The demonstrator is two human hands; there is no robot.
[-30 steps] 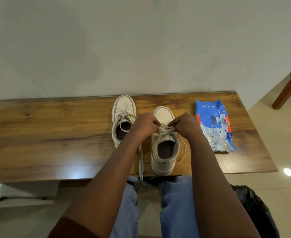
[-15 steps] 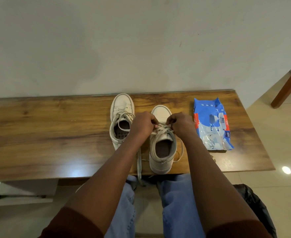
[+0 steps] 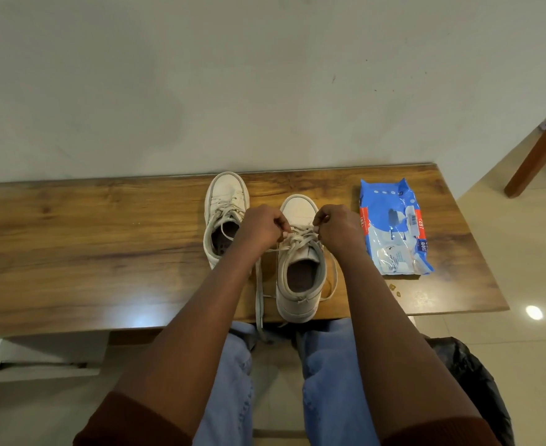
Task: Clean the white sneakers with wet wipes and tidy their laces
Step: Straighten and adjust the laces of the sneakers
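Two white sneakers sit on a wooden table (image 3: 88,252), toes pointed to 12 o'clock, toward the wall.
- The nearer sneaker (image 3: 300,275) is set with its heel at the table's 6 o'clock edge.
- The second sneaker (image 3: 226,204) is set at its 10 o'clock, just beside it. Contact cannot be told; the gap is covered by the left forearm.
- Left hand (image 3: 260,231): fingers are curled, and the laces (image 3: 299,243) are pinched between thumb and forefinger at the 9 o'clock side of the nearer sneaker's lacing.
- Right hand (image 3: 339,231): fingers are curled the same way, and the laces are pinched at the 3 o'clock side. The crossed laces are spanned between the two hands, over the tongue.
- One lace end (image 3: 258,294) is hung from the 7 o'clock side, past the table edge and toward the lap.
- A lace loop (image 3: 332,284) is laid on the table at the 4 o'clock side.
- The second sneaker's laces are loose, with one loop dropped into its opening.
- A blue pack of wet wipes (image 3: 390,226) is laid flat at 3 o'clock of the nearer sneaker, apart from it and close to the right hand but untouched.
- Small crumbs (image 3: 395,289) are seen at 6 o'clock of the pack.
- Jeans (image 3: 329,365) are seen below the table edge, and a black bag (image 3: 477,387) at 5 o'clock on the floor.
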